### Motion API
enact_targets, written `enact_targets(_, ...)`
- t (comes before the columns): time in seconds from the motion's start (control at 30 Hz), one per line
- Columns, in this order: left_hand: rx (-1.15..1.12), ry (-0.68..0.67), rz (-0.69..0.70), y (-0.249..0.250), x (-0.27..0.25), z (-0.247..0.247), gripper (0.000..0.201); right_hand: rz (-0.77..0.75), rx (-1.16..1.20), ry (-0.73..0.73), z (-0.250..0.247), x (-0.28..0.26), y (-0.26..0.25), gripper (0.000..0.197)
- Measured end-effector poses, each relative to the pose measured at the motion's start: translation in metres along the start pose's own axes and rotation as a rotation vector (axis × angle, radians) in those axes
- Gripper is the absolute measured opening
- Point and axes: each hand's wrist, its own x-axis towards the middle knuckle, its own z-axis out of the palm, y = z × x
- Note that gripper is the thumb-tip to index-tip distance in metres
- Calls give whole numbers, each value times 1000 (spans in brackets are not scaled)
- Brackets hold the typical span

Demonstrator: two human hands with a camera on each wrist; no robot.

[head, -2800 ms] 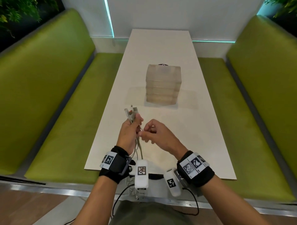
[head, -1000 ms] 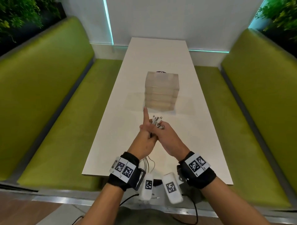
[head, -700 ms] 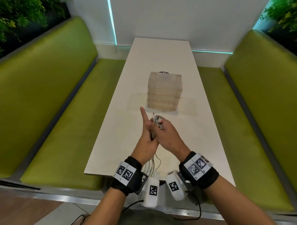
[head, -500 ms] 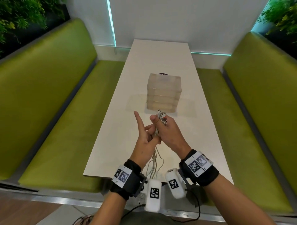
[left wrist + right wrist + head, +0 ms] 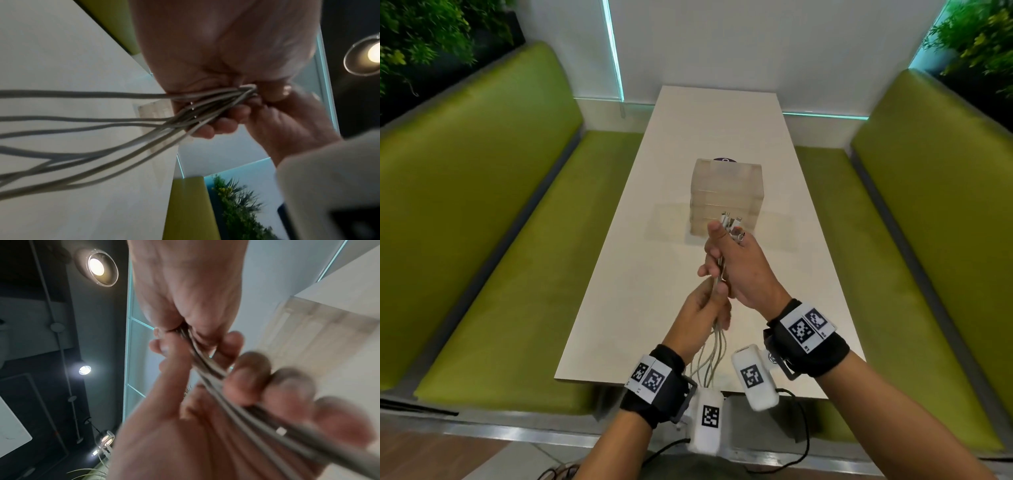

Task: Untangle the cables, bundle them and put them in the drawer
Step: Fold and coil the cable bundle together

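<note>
Gripping the cables (image 5: 717, 337) at frame centre, our right hand (image 5: 744, 270) clamps their plug ends while our left hand (image 5: 700, 313) circles the limp, light strands below, best held there.

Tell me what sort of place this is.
Probably a café or lounge booth: green padded benches flank a long white table, with plants behind them and round ceiling lamps overhead.

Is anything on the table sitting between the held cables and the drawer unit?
Nothing visible does. Both hands grip the cables above bare table, just in front of the drawer unit, whose drawers all look closed.
</note>
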Motion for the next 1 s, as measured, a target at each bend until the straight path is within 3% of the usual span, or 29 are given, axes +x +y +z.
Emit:
enact_targets(0.2, -14, 32, 16, 6, 8, -12, 37, 46, -77, -35, -21, 7, -2, 35)
enact_targets(0.33, 30, 115, -41, 9, 13, -24, 38, 131, -262, -60, -44, 3, -8, 101)
enact_targets(0.43, 76, 85, -55, 11, 12, -32, 39, -38, -711, -13, -56, -4, -27, 111)
enact_targets(0.47, 94, 60, -64, 13, 11, -32, 40, -125, -920, -74, -57, -6, -30, 112)
enact_targets(0.53, 126, -16, -79, 18, 8, -32, 41, -189, -1290, -337, -48, -11, -32, 100)
enact_targets(0.63, 176, -129, -89, 25, 1, -33, 42, -125, -1656, -606, -33, -17, -28, 55)
enact_targets(0.7, 201, -172, -95, 27, -4, -35, 42, -106, -1779, -656, -30, -18, -28, 35)
enact_targets(0.83, 214, -169, -100, 29, -10, -32, 41, -64, -1942, -718, -23, -22, -33, 25)
enact_targets(0.93, 219, -139, -67, 35, -9, -29, 41, -199, -2073, -630, -16, -26, -43, 26)
enact_targets(1.0, 185, -106, -13, 45, -7, -30, 41, -289, -2018, -585, -16, -22, -52, 26)
